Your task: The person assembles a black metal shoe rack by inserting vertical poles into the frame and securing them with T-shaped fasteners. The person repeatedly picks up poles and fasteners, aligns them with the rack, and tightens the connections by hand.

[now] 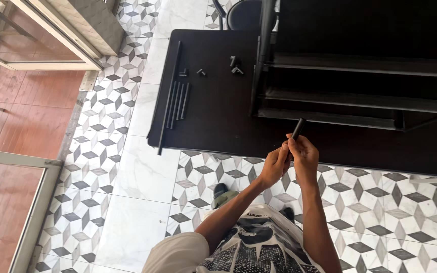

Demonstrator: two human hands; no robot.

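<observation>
Both hands meet at the near edge of the table (213,136): right hand (304,157) closed around the lower end of a short black tube (298,127), left hand (275,166) pinching at the same end. The tube is held in the air over the table edge, tilted up to the right. Risk: the grip is low, so a slip drops it onto the tiled floor (142,172). Black rack (350,86) stands just beyond; a swing could knock it. Spare rods (178,101) and small connectors (234,66) lie far left, well apart.

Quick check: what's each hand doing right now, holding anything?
Left hand: closed on the lower end of the short black tube.
Right hand: closed around the same tube, whose top sticks out above the fingers.
</observation>
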